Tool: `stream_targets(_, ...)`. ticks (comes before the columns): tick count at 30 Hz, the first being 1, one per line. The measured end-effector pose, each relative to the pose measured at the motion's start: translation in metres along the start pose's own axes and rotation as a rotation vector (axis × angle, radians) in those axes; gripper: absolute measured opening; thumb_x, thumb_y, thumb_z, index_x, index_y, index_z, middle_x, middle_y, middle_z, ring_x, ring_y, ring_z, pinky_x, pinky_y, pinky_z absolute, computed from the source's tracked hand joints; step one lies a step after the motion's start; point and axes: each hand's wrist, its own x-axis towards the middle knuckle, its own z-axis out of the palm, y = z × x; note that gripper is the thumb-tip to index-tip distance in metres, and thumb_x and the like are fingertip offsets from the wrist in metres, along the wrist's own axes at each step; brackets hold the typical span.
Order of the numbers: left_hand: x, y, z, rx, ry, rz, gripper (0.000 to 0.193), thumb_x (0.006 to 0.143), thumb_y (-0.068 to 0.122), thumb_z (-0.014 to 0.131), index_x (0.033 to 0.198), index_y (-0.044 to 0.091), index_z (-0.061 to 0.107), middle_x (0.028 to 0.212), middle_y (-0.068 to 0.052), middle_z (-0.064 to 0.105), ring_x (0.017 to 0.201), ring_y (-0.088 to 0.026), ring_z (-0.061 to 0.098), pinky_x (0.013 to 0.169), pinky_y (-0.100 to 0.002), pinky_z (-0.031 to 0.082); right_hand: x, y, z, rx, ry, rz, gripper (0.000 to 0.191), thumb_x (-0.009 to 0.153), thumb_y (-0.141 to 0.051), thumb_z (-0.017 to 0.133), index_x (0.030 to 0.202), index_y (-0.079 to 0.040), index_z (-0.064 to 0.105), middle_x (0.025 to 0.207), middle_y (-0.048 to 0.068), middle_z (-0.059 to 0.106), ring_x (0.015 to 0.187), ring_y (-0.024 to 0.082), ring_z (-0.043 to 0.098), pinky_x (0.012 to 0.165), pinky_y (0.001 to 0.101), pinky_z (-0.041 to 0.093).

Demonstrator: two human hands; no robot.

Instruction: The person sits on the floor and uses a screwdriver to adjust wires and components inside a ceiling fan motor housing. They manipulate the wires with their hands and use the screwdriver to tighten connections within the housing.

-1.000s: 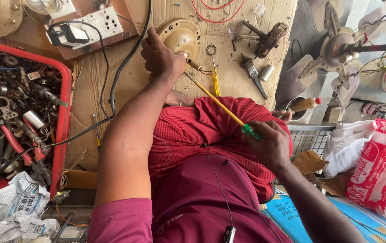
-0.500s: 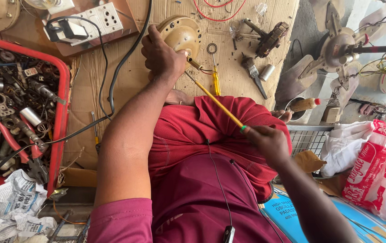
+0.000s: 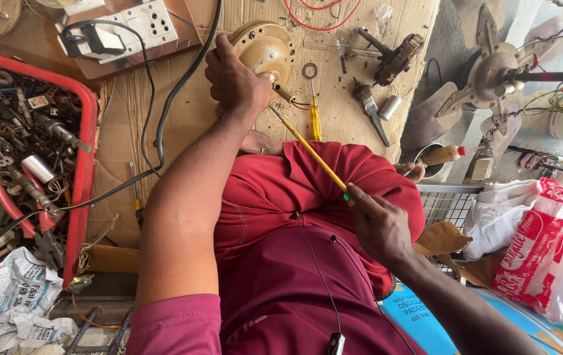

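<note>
Fingers of the left hand [image 3: 234, 82] curl down over the edge of a round tan motor housing [image 3: 265, 49] that sits on the cardboard sheet [image 3: 130, 125], gripping it from the near side. The right hand [image 3: 377, 220] is closed around the green-tipped handle of a long yellow screwdriver [image 3: 308, 150], whose shaft slants up across the red-clothed lap to the housing's lower rim, just beside a smaller yellow-handled screwdriver [image 3: 315, 115] and a red tray [image 3: 84, 164] of metal parts further left.
</note>
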Motion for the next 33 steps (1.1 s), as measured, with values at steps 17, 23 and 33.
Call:
stream_targets(17,0.002,0.019,-0.003,0.041,-0.030,-0.092,0.112,0.064,0.025,0.097,0.149,0.022,0.025,0.146,-0.012,0.034,0.131,-0.037,0.041,0.092,-0.063,0.048,0.011,0.039,0.000,0.843,-0.213,0.849,0.051,0.082,0.000,0.077,0.131,-0.002,0.063,0.104,0.012,0.075,0.069,0.011,0.065,0.054,0.0228,0.047)
stream_targets(23,-0.001,0.023,-0.006,0.038,-0.002,-0.093,0.114,0.063,0.025,0.097,0.150,0.021,0.024,0.145,-0.012,0.035,0.131,-0.037,0.041,0.092,-0.061,0.048,-0.019,0.025,0.022,0.151,0.150,0.110,0.039,0.088,-0.012,0.081,0.125,-0.007,0.072,0.114,0.016,0.077,0.097,0.024,0.078,0.082,0.0348,0.063)
stream_targets(33,-0.003,0.010,-0.008,0.016,-0.062,-0.024,0.112,0.069,0.029,0.094,0.152,0.021,0.020,0.145,-0.013,0.033,0.133,-0.034,0.041,0.098,-0.058,0.050,0.005,0.009,0.009,-0.281,-0.542,0.479,0.015,0.087,-0.003,0.060,0.101,-0.001,0.054,0.080,0.028,0.068,0.080,0.050,0.068,0.073,0.0596,0.053)
